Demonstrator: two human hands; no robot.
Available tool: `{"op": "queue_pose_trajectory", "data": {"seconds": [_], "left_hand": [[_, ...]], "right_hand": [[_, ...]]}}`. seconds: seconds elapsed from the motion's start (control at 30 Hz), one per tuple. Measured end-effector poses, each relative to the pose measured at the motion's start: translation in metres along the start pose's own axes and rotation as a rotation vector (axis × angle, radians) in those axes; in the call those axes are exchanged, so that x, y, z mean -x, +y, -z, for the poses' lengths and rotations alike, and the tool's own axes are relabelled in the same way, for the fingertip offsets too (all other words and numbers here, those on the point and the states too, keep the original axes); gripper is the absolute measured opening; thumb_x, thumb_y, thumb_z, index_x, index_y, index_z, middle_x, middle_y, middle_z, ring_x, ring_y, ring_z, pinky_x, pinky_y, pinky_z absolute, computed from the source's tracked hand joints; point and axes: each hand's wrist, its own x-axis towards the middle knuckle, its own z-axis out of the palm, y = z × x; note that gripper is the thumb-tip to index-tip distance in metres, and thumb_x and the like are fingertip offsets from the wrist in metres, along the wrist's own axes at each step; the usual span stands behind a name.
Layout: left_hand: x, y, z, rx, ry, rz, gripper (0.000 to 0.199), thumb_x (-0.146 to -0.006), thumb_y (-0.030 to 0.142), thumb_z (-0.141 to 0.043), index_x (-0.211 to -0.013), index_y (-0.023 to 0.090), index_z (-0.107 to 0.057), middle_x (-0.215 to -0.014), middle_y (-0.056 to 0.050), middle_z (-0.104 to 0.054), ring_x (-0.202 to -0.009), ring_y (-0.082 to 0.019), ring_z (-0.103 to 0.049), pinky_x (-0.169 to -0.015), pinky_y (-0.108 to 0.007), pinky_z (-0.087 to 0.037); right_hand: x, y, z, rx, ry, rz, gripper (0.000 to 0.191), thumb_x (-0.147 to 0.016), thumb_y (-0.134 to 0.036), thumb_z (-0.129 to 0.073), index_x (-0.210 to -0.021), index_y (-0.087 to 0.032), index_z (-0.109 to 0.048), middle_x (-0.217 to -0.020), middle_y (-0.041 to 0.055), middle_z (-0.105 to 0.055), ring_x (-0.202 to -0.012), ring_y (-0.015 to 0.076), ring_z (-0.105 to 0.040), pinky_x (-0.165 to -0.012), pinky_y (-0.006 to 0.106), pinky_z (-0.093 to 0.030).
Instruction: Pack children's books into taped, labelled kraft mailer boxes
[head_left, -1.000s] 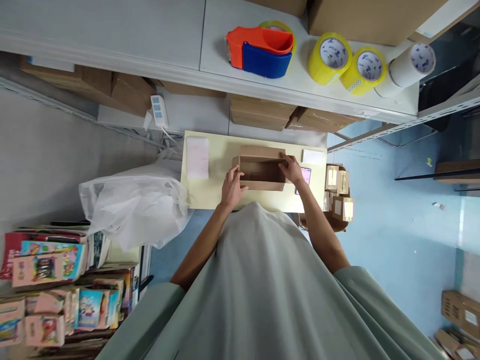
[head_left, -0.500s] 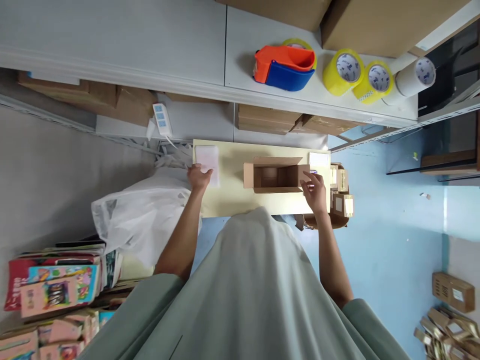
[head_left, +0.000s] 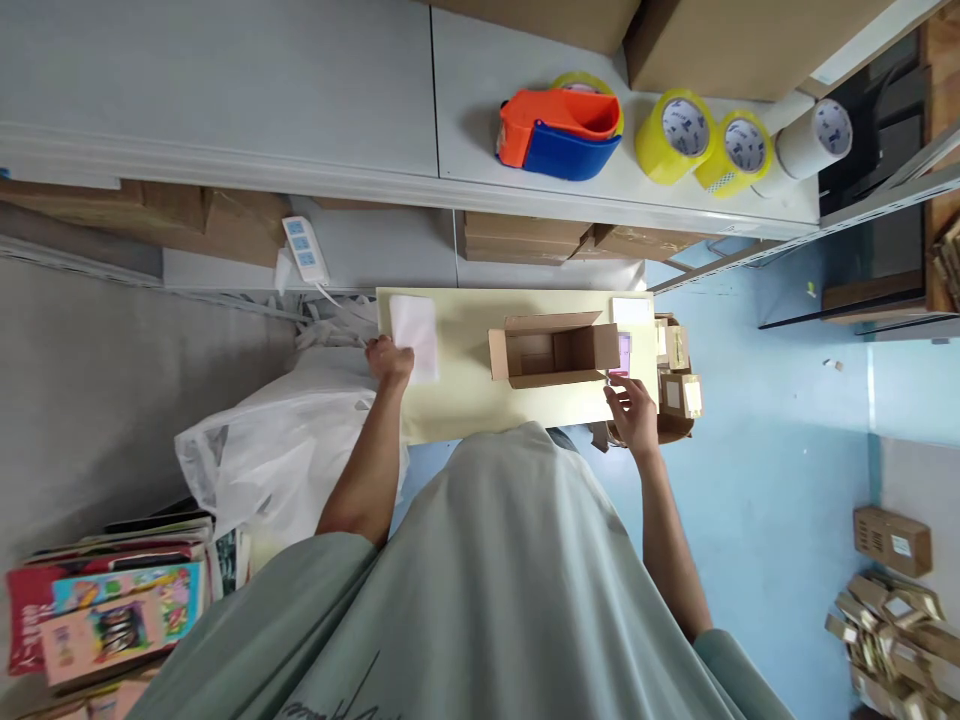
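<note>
A brown cardboard box (head_left: pixel 553 352) with its flaps up sits on the pale yellow table (head_left: pixel 461 405). At the table's left edge, my left hand (head_left: pixel 390 362) is curled closed against the lower left side of a flat white stack of sheets (head_left: pixel 414 330); whatever its fingers grip is hidden. My right hand (head_left: pixel 634 412) hovers by the box's near right corner, thumb and forefinger a little apart, with nothing clearly between them. Just beyond those fingers lies a pink and purple printed item (head_left: pixel 623 350), and behind it a white paper pad (head_left: pixel 632 310).
An orange and blue tape dispenser (head_left: pixel 559 135) and yellow tape rolls (head_left: pixel 679 135) stand on the shelf above. A white plastic bag (head_left: pixel 277 430) hangs left of the table. Small cartons (head_left: pixel 682 395) fill a box on the right. A power strip (head_left: pixel 306 250) hangs near the shelf.
My left hand has slid left and its fingers have curled in. My right hand has drawn back from the box's right flap toward me, uncovering more of the pink and purple item.
</note>
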Motion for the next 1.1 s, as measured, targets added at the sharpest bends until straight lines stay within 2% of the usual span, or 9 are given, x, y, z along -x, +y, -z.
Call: {"op": "queue_pose_trajectory", "data": {"seconds": [0.2, 0.37, 0.53, 0.63, 0.73, 0.83, 0.93, 1.0, 1.1], "left_hand": [[0.043, 0.019, 0.023, 0.188, 0.058, -0.006, 0.015, -0.083, 0.026, -0.075, -0.096, 0.021, -0.074, -0.098, -0.007, -0.082, -0.105, -0.030, -0.078, -0.102, -0.041, -0.058], [0.103, 0.041, 0.064, 0.524, 0.033, -0.161, 0.034, -0.073, 0.043, -0.083, -0.096, 0.020, -0.074, -0.081, -0.002, -0.075, -0.080, -0.023, -0.073, -0.075, -0.031, -0.056], [0.172, 0.085, 0.088, 0.752, -0.034, -0.358, 0.053, -0.071, 0.058, -0.094, -0.103, 0.020, -0.075, -0.091, -0.004, -0.078, -0.088, -0.025, -0.075, -0.080, -0.034, -0.060], [0.203, 0.117, 0.085, 0.780, -0.078, -0.413, 0.054, -0.074, 0.060, -0.097, -0.105, 0.021, -0.076, -0.098, -0.006, -0.079, -0.100, -0.029, -0.077, -0.089, -0.038, -0.063], [0.223, 0.145, 0.075, 0.787, -0.123, -0.442, 0.052, -0.077, 0.060, -0.097, -0.106, 0.021, -0.078, -0.101, -0.006, -0.081, -0.104, -0.030, -0.078, -0.093, -0.040, -0.065], [0.235, 0.165, 0.064, 0.777, -0.170, -0.474, 0.052, -0.078, 0.060, -0.097, -0.107, 0.021, -0.079, -0.102, -0.006, -0.081, -0.106, -0.030, -0.079, -0.094, -0.039, -0.065], [0.243, 0.177, 0.056, 0.766, -0.227, -0.506, 0.055, -0.077, 0.062, -0.098, -0.109, 0.021, -0.081, -0.107, -0.007, -0.083, -0.109, -0.030, -0.079, -0.095, -0.038, -0.066], [0.246, 0.183, 0.053, 0.762, -0.279, -0.517, 0.057, -0.077, 0.064, -0.098, -0.110, 0.021, -0.081, -0.112, -0.009, -0.083, -0.112, -0.031, -0.078, -0.096, -0.039, -0.067], [0.251, 0.192, 0.048, 0.768, -0.347, -0.518, 0.061, -0.076, 0.065, -0.099, -0.112, 0.019, -0.082, -0.115, -0.010, -0.084, -0.116, -0.033, -0.078, -0.099, -0.042, -0.067]], "right_hand": [[-0.029, -0.011, -0.005, -0.101, -0.096, 0.098, 0.056, -0.108, -0.068, -0.058, -0.128, -0.021, -0.081, -0.121, 0.0143, -0.079, -0.087, 0.0239, -0.079, -0.080, 0.043, -0.070], [-0.052, -0.035, -0.016, -0.245, -0.238, 0.225, 0.052, -0.108, -0.067, -0.062, -0.125, -0.022, -0.083, -0.115, 0.0121, -0.083, -0.093, 0.0256, -0.081, -0.086, 0.042, -0.070], [-0.059, -0.063, -0.032, -0.478, -0.384, 0.280, 0.051, -0.104, -0.067, -0.072, -0.134, -0.026, -0.081, -0.126, 0.0102, -0.085, -0.104, 0.0255, -0.083, -0.095, 0.042, -0.070], [-0.061, -0.068, -0.034, -0.609, -0.404, 0.260, 0.058, -0.099, -0.070, -0.078, -0.139, -0.028, -0.078, -0.133, 0.0092, -0.083, -0.104, 0.0247, -0.083, -0.095, 0.042, -0.070], [-0.062, -0.063, -0.028, -0.666, -0.395, 0.238, 0.057, -0.098, -0.072, -0.077, -0.135, -0.028, -0.078, -0.126, 0.0074, -0.084, -0.103, 0.0246, -0.082, -0.094, 0.042, -0.072], [-0.064, -0.050, -0.015, -0.665, -0.327, 0.243, 0.062, -0.098, -0.073, -0.078, -0.141, -0.029, -0.074, -0.135, 0.0092, -0.080, -0.119, 0.0278, -0.079, -0.105, 0.047, -0.070], [-0.070, -0.035, 0.002, -0.689, -0.314, 0.290, 0.091, -0.091, -0.077, -0.084, -0.164, -0.032, -0.055, -0.163, 0.0129, -0.064, -0.148, 0.0323, -0.065, -0.124, 0.054, -0.059], [-0.075, -0.026, 0.012, -0.725, -0.378, 0.321, 0.108, -0.085, -0.079, -0.089, -0.172, -0.032, -0.045, -0.170, 0.0137, -0.058, -0.155, 0.0337, -0.059, -0.130, 0.057, -0.053], [-0.079, -0.013, 0.023, -0.756, -0.455, 0.336, 0.098, -0.081, -0.080, -0.091, -0.160, -0.030, -0.061, -0.156, 0.0118, -0.070, -0.144, 0.0335, -0.067, -0.126, 0.056, -0.056]]}}
